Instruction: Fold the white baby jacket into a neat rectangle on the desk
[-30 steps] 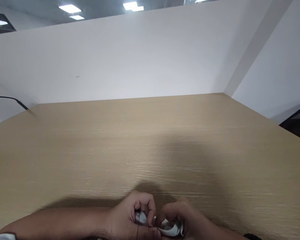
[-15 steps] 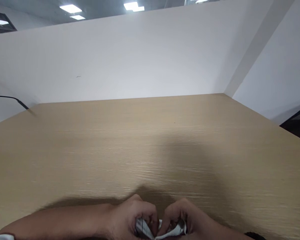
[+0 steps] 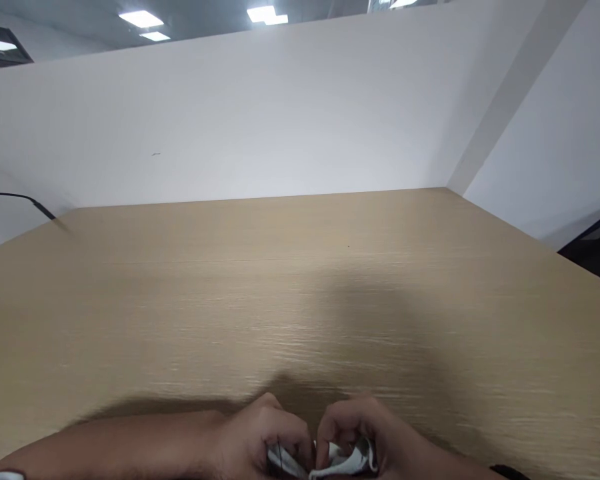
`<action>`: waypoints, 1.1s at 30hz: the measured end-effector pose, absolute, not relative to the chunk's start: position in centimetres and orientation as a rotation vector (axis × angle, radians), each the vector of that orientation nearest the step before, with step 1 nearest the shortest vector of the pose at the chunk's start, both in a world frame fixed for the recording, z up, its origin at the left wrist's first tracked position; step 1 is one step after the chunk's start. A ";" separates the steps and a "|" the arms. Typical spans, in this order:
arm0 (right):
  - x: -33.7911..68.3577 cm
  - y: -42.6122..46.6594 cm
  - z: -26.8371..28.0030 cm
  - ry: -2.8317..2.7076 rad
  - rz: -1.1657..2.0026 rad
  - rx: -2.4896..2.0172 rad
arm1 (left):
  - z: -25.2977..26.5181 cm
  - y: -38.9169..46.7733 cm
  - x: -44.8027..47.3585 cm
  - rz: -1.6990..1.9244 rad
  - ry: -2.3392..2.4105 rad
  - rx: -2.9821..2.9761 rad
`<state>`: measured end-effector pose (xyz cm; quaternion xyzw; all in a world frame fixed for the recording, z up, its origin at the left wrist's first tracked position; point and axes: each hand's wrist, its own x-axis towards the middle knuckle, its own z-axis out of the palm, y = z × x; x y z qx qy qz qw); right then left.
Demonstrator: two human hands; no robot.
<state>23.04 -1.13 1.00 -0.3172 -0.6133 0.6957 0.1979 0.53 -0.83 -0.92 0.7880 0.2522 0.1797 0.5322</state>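
Observation:
At the bottom edge of the head view, my left hand (image 3: 267, 433) and my right hand (image 3: 363, 430) meet over a piece of white cloth (image 3: 350, 461). Fingers of both hands are curled and closed on it, the fingertips almost touching in the middle. Under my left fingers the cloth looks greyish, with a thin dark line across it. Its right part is bunched in folds inside my right hand. The lower part of the cloth is cut off by the frame, so its full shape is hidden.
A light wooden table (image 3: 205, 300) spreads out ahead, bounded by a white partition (image 3: 260, 120) at the back. A black cable (image 3: 40, 208) hangs over the left edge. Something black (image 3: 597, 247) stands beyond the right edge. A dark band (image 3: 510, 472) circles my right wrist.
The fingers of my right hand have shifted slightly on the cloth, showing more of its folds. My left hand has moved very slightly left and down. Both hands keep their hold.

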 end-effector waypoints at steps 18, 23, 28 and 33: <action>23.1 -1.5 0.8 -1.983 1.618 -0.911 | 0.3 0.1 0.5 0.284 0.505 1.990; 23.2 -1.3 0.3 -2.063 1.516 -0.975 | -0.1 -0.4 0.2 0.316 0.548 2.046; 23.1 -1.0 -1.3 -2.204 1.323 -0.935 | -1.4 -1.5 0.0 0.398 0.766 2.151; 23.0 -1.0 -2.4 -2.284 1.169 -0.793 | -1.8 -1.7 0.3 0.575 0.813 2.134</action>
